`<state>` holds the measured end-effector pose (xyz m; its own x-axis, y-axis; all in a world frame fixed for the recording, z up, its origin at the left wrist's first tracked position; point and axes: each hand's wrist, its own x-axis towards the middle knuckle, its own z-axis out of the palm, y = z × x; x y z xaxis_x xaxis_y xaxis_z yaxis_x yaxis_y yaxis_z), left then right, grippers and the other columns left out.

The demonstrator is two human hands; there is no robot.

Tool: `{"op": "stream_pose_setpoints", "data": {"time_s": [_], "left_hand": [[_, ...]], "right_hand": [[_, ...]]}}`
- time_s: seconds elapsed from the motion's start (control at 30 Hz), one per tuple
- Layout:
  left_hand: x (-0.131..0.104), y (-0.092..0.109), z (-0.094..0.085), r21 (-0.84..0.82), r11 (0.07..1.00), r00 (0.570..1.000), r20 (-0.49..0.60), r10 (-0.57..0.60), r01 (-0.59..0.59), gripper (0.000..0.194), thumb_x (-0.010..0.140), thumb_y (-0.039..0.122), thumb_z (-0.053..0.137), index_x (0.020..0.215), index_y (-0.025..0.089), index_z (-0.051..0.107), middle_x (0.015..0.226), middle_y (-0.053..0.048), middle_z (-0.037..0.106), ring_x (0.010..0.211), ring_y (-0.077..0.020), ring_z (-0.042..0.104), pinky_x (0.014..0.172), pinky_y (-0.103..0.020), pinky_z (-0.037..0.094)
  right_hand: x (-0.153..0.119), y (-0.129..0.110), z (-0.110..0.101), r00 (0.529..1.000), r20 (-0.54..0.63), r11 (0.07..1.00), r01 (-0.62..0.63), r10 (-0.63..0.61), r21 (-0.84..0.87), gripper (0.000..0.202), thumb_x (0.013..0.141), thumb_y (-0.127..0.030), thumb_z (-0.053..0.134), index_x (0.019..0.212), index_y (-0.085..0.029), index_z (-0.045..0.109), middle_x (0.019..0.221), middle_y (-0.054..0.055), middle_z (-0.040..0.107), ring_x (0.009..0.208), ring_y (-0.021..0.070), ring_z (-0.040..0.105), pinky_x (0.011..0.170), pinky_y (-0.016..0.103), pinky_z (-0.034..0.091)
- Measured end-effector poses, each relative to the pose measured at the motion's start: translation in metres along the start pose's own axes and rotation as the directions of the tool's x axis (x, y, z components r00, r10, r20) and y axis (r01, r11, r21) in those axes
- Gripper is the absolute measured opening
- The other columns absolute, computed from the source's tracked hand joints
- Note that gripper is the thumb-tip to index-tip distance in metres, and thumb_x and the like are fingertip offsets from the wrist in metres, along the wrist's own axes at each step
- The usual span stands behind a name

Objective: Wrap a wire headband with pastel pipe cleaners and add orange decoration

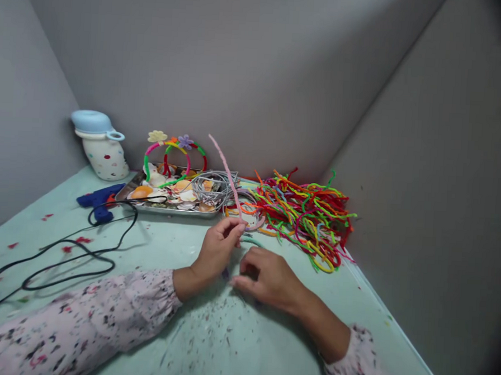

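Observation:
My left hand [220,247] is closed, its thumb and fingertips pinching the lower end of a pink pipe cleaner [227,169] that rises up and to the left. Just right of it, my right hand [266,275] is held low over the table with curled fingers; its thumb and forefinger are apart and nothing shows between them. A teal curved piece [251,241] lies between and behind the hands, partly hidden. Something small and purple [225,273] shows below my left hand, mostly covered.
A metal tray [173,211] holds shells, grey wire and two flower-topped rings. Colourful pipe cleaners [303,212] are heaped at the right. A blue glue gun [101,199], black cable [114,259] and white bottle [105,154] stand or lie at the left. Grey walls enclose the table.

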<state>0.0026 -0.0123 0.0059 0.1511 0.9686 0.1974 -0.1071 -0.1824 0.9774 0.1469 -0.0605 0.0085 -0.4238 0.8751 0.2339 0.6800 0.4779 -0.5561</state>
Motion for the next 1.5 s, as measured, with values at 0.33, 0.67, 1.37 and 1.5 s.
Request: {"op": "stream_pose_setpoints", "data": {"time_s": [0.33,0.67,1.37,1.5], "left_hand": [[-0.001,0.004,0.001,0.002,1.000,0.999,0.025,0.027,-0.027,0.022,0.079,0.034,0.057,0.091,0.016,0.054,0.074,0.002,0.055,0.057,-0.0072,0.050,0.050,-0.018,0.039],[-0.015,0.005,0.006,-0.023,0.999,0.995,0.095,0.037,-0.035,0.033,0.076,0.033,0.062,0.097,0.022,0.039,0.075,0.004,0.054,0.054,-0.0073,0.049,0.050,-0.019,0.042],[-0.022,0.015,0.003,0.308,0.816,0.859,0.335,0.388,-0.489,0.016,0.082,0.015,0.048,0.093,0.019,0.060,0.091,-0.007,0.063,0.086,-0.0172,0.057,0.079,-0.031,0.044],[-0.017,0.013,0.000,0.324,0.830,0.883,0.288,0.371,-0.454,0.028,0.080,0.007,0.040,0.096,0.019,0.059,0.096,-0.007,0.060,0.093,-0.0172,0.054,0.085,-0.031,0.043]], "right_hand": [[0.003,0.006,-0.010,0.956,-0.285,0.994,-0.085,0.063,-0.065,0.011,0.078,-0.021,0.053,0.067,-0.019,0.052,0.067,0.001,0.055,0.061,0.0131,0.048,0.058,0.025,0.035],[0.010,0.019,-0.068,0.852,-0.213,0.504,-0.068,0.478,0.861,0.024,0.075,-0.030,0.060,0.096,-0.019,0.056,0.061,-0.003,0.056,0.049,0.0086,0.048,0.042,0.017,0.032],[0.005,0.018,-0.021,0.939,-0.175,0.691,-0.084,0.295,0.718,0.031,0.078,-0.041,0.060,0.103,-0.021,0.062,0.064,-0.002,0.056,0.056,0.0112,0.049,0.052,0.022,0.038],[0.008,0.026,-0.012,0.879,-0.248,0.650,-0.089,0.408,0.755,0.029,0.081,-0.045,0.055,0.085,-0.018,0.064,0.065,-0.001,0.057,0.051,0.0096,0.047,0.047,0.021,0.036]]}}
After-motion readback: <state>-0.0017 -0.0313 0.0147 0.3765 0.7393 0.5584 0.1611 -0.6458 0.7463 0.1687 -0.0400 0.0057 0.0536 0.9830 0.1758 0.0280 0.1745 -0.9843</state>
